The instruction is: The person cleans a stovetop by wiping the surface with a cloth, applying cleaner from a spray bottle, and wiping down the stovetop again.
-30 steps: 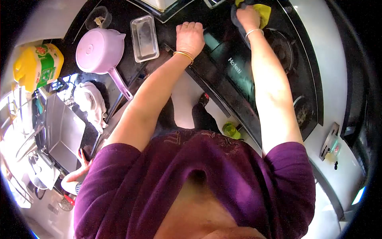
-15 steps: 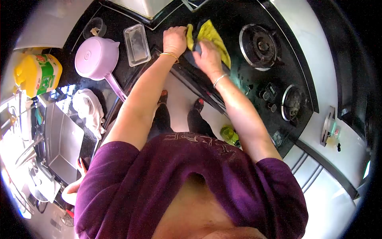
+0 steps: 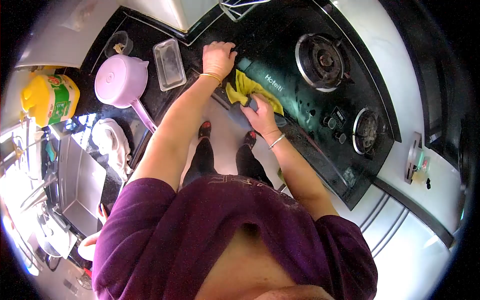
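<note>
My right hand (image 3: 261, 116) is closed on a yellow and grey cloth (image 3: 267, 91), which lies bunched over the front edge of the black glass stove (image 3: 295, 92). To the left, my left hand (image 3: 218, 57) rests with curled fingers at the counter edge beside the stove; what lies under its fingers, if anything, is hidden. A clear rectangular tray (image 3: 169, 64) is left of my left hand. Further left sits a purple pan (image 3: 120, 81), upside down, its handle pointing toward the counter's front edge.
Two burners (image 3: 324, 61) and knobs are on the right of the stove. At the left are a small clear bowl (image 3: 118, 46), a yellow jug (image 3: 50, 99), a white cloth (image 3: 111, 142) and a sink (image 3: 82, 177). Another person's arm (image 3: 89, 245) shows at lower left.
My right hand has moved from the far right of the stove to its front edge with the cloth. My left hand has shifted slightly left.
</note>
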`<state>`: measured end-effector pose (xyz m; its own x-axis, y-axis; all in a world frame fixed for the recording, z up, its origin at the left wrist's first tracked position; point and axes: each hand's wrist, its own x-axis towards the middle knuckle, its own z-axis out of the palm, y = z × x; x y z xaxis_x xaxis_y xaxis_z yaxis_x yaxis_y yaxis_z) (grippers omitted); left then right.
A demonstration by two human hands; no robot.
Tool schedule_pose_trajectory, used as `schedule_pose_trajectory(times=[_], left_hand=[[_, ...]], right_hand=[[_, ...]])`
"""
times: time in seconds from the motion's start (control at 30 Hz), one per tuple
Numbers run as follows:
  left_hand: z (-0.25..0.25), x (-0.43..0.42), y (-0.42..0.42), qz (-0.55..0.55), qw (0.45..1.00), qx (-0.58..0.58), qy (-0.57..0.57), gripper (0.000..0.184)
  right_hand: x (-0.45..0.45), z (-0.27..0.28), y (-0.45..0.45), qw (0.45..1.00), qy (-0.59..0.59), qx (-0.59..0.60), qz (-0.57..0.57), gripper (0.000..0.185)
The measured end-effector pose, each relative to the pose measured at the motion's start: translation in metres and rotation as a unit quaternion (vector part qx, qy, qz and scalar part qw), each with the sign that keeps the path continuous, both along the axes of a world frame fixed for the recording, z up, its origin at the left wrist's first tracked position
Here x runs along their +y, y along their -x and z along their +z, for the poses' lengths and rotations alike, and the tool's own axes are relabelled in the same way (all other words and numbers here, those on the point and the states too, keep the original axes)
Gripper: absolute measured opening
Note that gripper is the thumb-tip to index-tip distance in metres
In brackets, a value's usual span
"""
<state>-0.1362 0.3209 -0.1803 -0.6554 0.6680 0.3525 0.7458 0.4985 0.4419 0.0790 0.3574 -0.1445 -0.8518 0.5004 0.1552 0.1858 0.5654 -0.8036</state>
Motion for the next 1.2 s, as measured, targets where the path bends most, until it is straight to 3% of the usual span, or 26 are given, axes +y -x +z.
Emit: schedule_pose_trajectory(times=[0.03,0.13,0.17,0.23,0.3,0.43,0.5,0.6,0.83,0.93,1.1,1.13,1.17,1.2], left_hand=[[0.000,0.001,-0.001,0.003,1.000,-0.008,0.005,0.022],[0.000,0.008,-0.006,0.004,0.998,-0.062,0.006,0.018],[0.000,0.010,-0.010,0.002,0.994,-0.110,0.006,0.016],[0.002,0.012,-0.026,-0.004,0.987,-0.146,-0.065,0.014],[0.013,0.010,-0.042,0.002,0.974,-0.212,-0.084,0.015],[0.003,0.002,-0.053,-0.049,0.993,-0.092,-0.059,0.010],[0.006,-0.002,-0.057,-0.049,0.994,-0.087,-0.045,0.014],[0.011,-0.006,-0.060,-0.072,0.996,-0.036,-0.036,0.019],[0.003,-0.003,-0.062,-0.058,0.994,0.013,-0.094,0.019],[0.009,-0.005,-0.063,-0.058,0.995,-0.019,-0.079,0.017],[0.005,-0.006,-0.061,-0.065,0.993,-0.030,-0.090,0.016],[0.005,-0.006,-0.062,-0.058,0.992,-0.026,-0.104,0.015],[0.006,-0.005,-0.061,-0.056,0.993,-0.025,-0.105,0.015],[0.006,-0.006,-0.061,-0.058,0.993,-0.029,-0.102,0.015]], right_hand=[[-0.001,0.004,-0.003,1.000,-0.002,0.001,0.001,0.037],[0.007,0.012,-0.009,0.979,0.199,-0.043,-0.014,0.031],[0.009,0.016,-0.015,0.932,0.355,-0.033,-0.062,0.022],[0.016,0.031,-0.014,0.819,0.543,0.033,-0.184,0.023],[0.030,0.039,-0.013,0.783,0.591,0.081,-0.179,0.031],[0.046,0.083,0.013,0.811,0.547,0.154,-0.143,0.031],[0.058,0.099,0.031,0.832,0.501,0.193,-0.141,0.031],[0.084,0.117,0.065,0.824,0.485,0.219,-0.194,0.026],[0.211,0.119,0.148,0.869,0.297,0.351,-0.181,0.025],[0.272,0.132,0.159,0.830,0.358,0.325,-0.278,0.032],[0.330,0.140,0.163,0.849,0.179,0.312,-0.388,0.053],[0.356,0.129,0.158,0.886,0.074,0.277,-0.366,0.053],[0.373,0.125,0.153,0.886,0.075,0.277,-0.363,0.053],[0.383,0.122,0.150,0.909,-0.121,0.180,-0.355,0.052]])
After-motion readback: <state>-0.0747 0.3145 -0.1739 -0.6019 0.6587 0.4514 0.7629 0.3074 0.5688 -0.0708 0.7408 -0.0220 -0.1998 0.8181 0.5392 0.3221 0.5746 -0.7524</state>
